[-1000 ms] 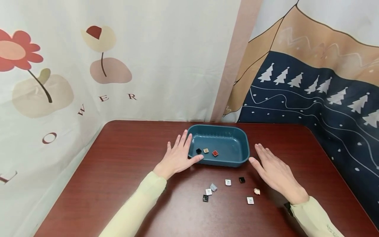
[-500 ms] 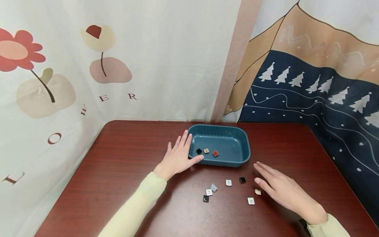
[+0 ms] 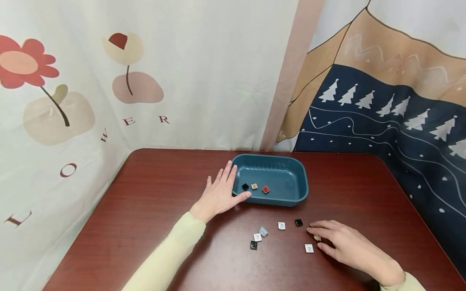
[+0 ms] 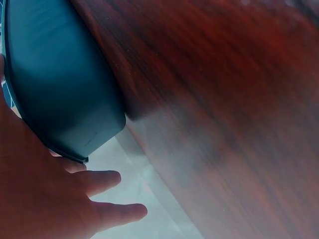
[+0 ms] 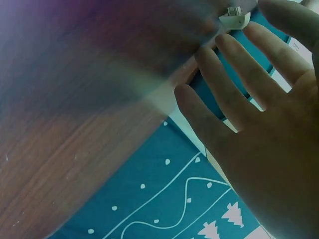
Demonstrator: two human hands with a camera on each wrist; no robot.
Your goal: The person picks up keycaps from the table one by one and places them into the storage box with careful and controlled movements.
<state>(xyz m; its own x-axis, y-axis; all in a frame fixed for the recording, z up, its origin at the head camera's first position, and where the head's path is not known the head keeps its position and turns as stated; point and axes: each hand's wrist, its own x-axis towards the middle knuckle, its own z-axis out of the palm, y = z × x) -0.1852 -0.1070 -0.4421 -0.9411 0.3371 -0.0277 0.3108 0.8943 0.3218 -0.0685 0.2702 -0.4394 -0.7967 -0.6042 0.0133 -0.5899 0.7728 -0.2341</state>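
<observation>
My left hand [image 3: 217,197] rests with spread fingers against the left end of a blue-green plastic tray [image 3: 282,201], its thumb along the front rim. In the left wrist view, the tray's outer wall [image 4: 70,84] lies beside that hand. Inside the tray lie a black keycap [image 3: 245,186], a beige keycap [image 3: 254,186] and a red keycap [image 3: 265,189]. My right hand [image 3: 351,246] is low over the table, thumb and fingers apart around a cream keycap [image 3: 317,238]. The right wrist view has this keycap [image 5: 235,19] right at the thumb and index fingertips.
Near the right hand are a black keycap [image 3: 299,222] and a white keycap [image 3: 309,248]. Left of these lie another white keycap [image 3: 282,226], a grey keycap [image 3: 263,231], a white one and a black one. Printed curtains [image 3: 204,81] hang behind the brown table [image 3: 164,178].
My right hand has come down and toward the front from beside the tray's right end to the cream keycap. The left hand stays at the tray.
</observation>
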